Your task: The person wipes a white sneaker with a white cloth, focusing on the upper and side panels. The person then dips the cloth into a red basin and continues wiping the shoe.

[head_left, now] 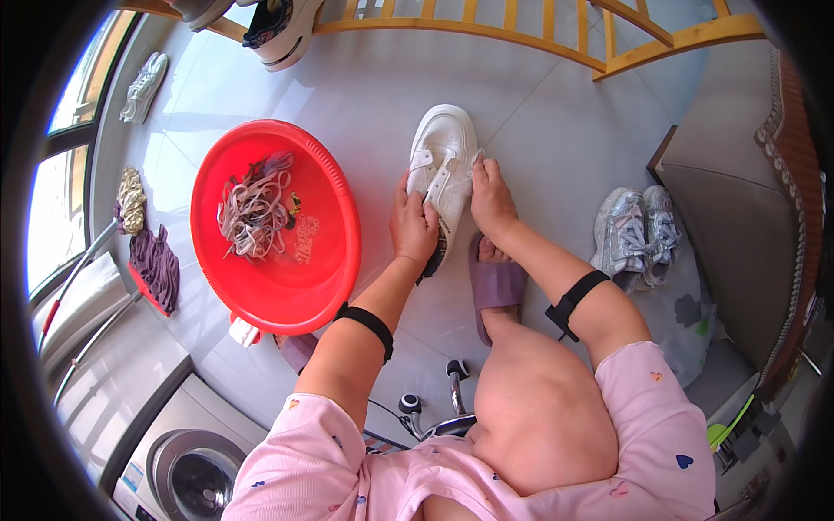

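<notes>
just left of the left hand (413,224) stood a round red plastic basin (326,200). in it lay a loose tangle of flat, pale pinkish-grey laces (248,217), heaped toward the side farther from the hand, with a yellowish printed pattern on the red surface between the heap and the hand. well behind the same hand, toward the body and off to the left, was a pale front-loading washing machine (187,473) with a round, grey-rimmed door; the glass was dark, and what the drum held could not be told.

between the two hands lay a white low-cut sneaker (446,148), its rounded toe pointing away from the body and its dark-lined heel toward it. the left hand grasped it from the left, fingers along its side and thumb over the opening. at the right edge of the shoe, the right hand (493,198) was curled, thumb and fingertips pinching a thin whitish piece (477,156); whether that was cloth or part of the shoe could not be told.

just below the right hand was a foot in a mauve slipper (499,286). well to that hand's right, side by side, stood a pair of silvery-grey lace-up sneakers (638,234).
</notes>
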Motion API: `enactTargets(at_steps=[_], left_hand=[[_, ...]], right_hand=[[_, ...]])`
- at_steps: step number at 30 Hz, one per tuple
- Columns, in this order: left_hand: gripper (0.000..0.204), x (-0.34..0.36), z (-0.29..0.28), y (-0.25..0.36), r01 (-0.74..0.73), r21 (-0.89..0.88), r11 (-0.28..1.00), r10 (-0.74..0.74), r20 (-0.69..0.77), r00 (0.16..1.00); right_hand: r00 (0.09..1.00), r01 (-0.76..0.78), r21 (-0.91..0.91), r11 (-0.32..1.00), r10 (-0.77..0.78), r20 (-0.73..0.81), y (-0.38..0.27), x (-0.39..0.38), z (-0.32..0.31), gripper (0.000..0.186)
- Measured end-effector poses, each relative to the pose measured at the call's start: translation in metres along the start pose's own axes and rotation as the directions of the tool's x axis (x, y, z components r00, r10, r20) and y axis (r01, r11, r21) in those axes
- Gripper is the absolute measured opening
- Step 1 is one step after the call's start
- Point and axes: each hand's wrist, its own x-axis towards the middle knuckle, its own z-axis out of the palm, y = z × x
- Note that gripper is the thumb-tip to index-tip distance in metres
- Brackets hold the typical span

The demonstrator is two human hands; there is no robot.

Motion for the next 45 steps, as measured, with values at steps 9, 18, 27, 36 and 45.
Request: enactTargets(at_steps=[9, 18, 27, 36, 45], left_hand=[[0.014, -0.001, 0.000, 0.000, -0.031, 0.043, 0.999, 0.032, -0.037, 0.999], [0.015, 0.000, 0.003, -0.003, -0.023, 0.015, 1.000, 0.023, -0.044, 0.999], [0.017, 0.001, -0.010, 0.001, 0.025, -0.112, 0.993, -0.021, 0.035, 0.999], [0.039, -0.048, -0.049, 0.035, -0.195, 0.391, 0.900, 0.156, 0.130, 0.979], [0.026, -0.046, -0.065, 0.027, -0.004, -0.220, 0.976, 0.051, 0.208, 0.977]], right_hand=[[0.989, 0.127, -0.054, 0.990, -0.131, -0.068, -0.002, 0.079, -0.012, 0.032], [0.983, 0.117, 0.018, 0.993, -0.113, -0.142, 0.006, 0.037, 0.001, 0.042], [0.987, 0.153, 0.214, 0.965, -0.158, 0.007, 0.005, -0.033, -0.017, 0.037], [0.986, 0.054, 0.308, 0.950, -0.002, -0.166, 0.010, -0.045, -0.056, 0.034], [0.988, -0.035, 0.678, 0.735, 0.129, -0.089, -0.017, -0.039, -0.064, 0.020]])
